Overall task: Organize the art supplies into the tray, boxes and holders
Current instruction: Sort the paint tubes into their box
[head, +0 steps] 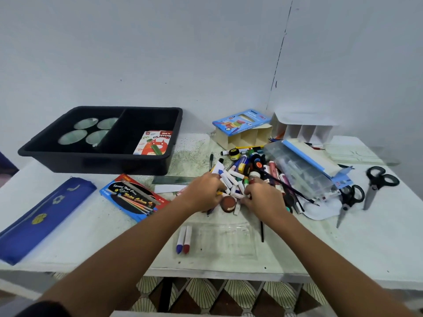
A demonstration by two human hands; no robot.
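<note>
Hands meet at the near edge of the jumbled pile of white-wrapped crayons on the pale table: the left hand curls its fingers round a few crayons, while the right hand has fingers bent into the pile, its grasp impossible to tell. Two loose crayons lie nearer, beside a clear plastic insert, and the black divided tray stands well apart at far left.

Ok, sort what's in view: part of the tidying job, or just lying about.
Job: crayon pile, left hand, right hand, black tray, oil pastel box, white holder, scissors.

Lying about: table, wall, patterned floor.
</note>
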